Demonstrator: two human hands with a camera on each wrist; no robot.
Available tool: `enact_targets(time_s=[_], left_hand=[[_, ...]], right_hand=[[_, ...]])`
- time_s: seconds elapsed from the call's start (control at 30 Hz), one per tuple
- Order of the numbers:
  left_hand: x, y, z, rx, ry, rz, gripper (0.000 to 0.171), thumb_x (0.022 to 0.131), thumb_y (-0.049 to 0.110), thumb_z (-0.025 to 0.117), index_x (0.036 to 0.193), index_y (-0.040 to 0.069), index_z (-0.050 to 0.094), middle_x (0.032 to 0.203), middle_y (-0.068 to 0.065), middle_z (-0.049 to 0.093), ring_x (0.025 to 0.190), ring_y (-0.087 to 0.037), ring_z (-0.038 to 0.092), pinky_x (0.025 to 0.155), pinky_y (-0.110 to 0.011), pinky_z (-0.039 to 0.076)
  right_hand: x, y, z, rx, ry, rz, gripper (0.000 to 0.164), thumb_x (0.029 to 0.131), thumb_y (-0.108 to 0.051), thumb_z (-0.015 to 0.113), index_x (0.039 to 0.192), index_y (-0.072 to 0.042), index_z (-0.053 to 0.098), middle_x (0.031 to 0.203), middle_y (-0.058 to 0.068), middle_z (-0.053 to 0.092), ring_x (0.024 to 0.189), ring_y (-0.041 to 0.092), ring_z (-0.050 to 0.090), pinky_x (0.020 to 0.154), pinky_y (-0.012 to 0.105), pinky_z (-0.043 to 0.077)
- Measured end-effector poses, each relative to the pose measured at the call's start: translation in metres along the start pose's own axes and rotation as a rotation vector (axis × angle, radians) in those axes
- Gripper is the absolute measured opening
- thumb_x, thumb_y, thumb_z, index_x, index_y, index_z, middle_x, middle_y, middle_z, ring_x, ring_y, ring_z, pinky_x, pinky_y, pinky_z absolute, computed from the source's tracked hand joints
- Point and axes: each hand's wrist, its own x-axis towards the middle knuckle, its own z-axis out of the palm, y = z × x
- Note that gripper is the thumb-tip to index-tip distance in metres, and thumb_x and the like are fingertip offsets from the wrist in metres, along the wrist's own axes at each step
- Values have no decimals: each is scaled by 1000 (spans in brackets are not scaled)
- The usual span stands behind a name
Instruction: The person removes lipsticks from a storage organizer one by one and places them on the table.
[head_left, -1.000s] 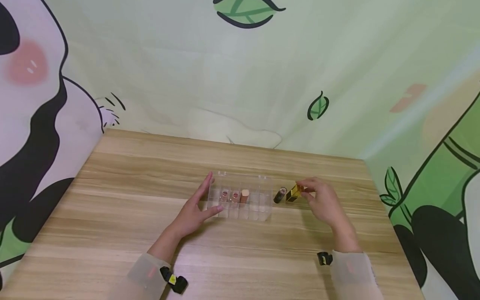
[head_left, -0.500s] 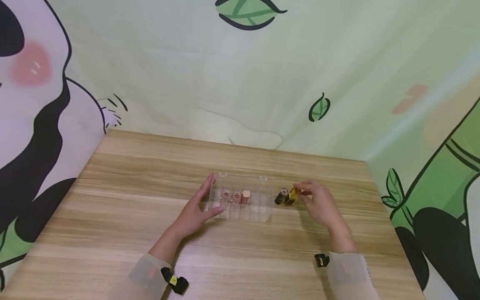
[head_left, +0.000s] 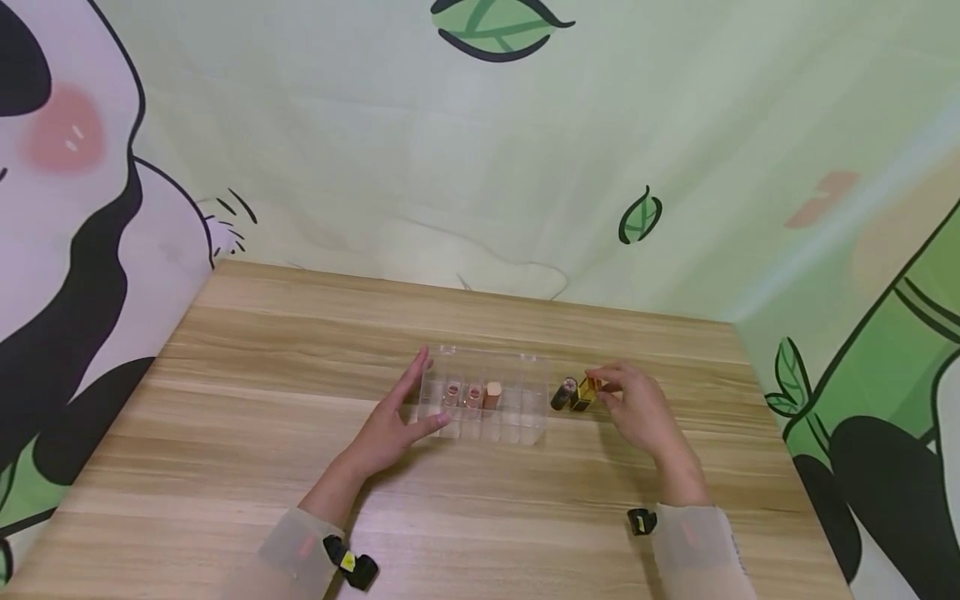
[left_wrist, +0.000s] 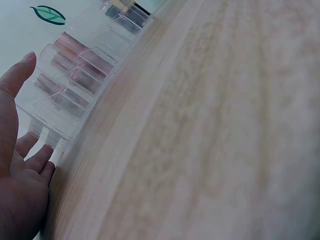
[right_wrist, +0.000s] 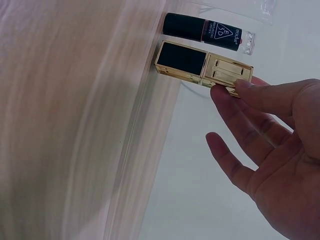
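Observation:
A clear divided lipstick organizer [head_left: 517,417] sits on the table, with three lipsticks in its left and middle slots; one is a brownish-pink lipstick [head_left: 492,396]. My left hand [head_left: 386,433] rests against the organizer's left end, fingers spread and straight, the thumb across its front left corner. Beyond the other end stands a dark round lipstick [right_wrist: 202,31] with a clear tip. Just right of it, my right hand [head_left: 637,408] pinches the top of a square gold-and-black lipstick [right_wrist: 182,59] between thumb and fingertips. The gold lipstick stands upright, its base at the tabletop.
The wood-grain table [head_left: 480,517] reaches back to a pale green wall cloth [head_left: 337,167] printed with leaves and pandas. A black wrist camera [head_left: 352,564] is strapped at the left sleeve, another wrist camera [head_left: 642,522] at the right one.
My right hand has shifted slightly left with the gold-and-black lipstick, bringing it closer to the dark round lipstick. The left hand stays at the organizer.

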Motion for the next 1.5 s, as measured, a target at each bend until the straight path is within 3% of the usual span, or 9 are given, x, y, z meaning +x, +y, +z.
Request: enact_targets(time_s=[0.97,1.5], left_hand=[[0,-1,0,3,0,12,101,91,36,81,166,42,13,172,9,26,161,-27,20,128,-66,11],[0,-2,1,17,7,8,101,91,36,81,166,44,13,172,9,27,161,-26,20,128,-64,11]], right_hand=[[0,-4,-2,-25,-9,24,34,95,2,67,129,-3,72,135,19,65,111,38,69,94,58,55],[-3,-9,-8,-14,4,0,37,95,2,68,131,-4,70,139,19,62,128,45,59,104,64,48]])
